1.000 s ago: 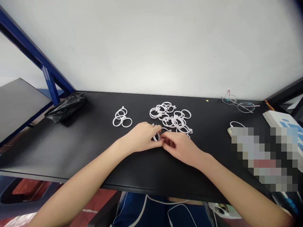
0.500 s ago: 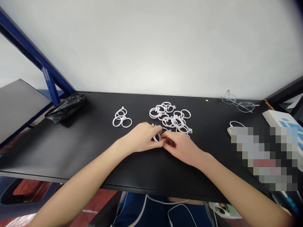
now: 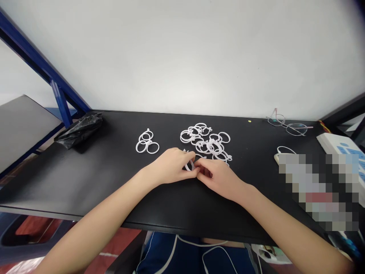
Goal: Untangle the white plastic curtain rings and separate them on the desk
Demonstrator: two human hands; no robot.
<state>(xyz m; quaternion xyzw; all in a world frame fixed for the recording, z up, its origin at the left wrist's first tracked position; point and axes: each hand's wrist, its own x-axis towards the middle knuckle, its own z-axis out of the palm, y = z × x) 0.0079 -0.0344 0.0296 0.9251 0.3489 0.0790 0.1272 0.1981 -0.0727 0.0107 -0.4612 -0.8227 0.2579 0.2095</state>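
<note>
My left hand (image 3: 172,165) is closed in a pinch on a white ring (image 3: 188,168), which looks like a plastic curtain ring with a small eyelet. Against it, the fingertips of my right hand (image 3: 219,176) press together at the ring's right edge; what lies between them is hidden. Just behind both hands, several similar white rings (image 3: 214,146) lie in a loose, overlapping pile. Off to the left sits a smaller cluster of white rings (image 3: 148,143), partly overlapping one another.
The black table (image 3: 114,182) meets a white wall at the back. A crumpled black plastic bag (image 3: 81,129) lies at the left end. Glasses (image 3: 285,125), a blurred-out phone-like object (image 3: 316,190) and a white-blue box (image 3: 343,150) are on the right.
</note>
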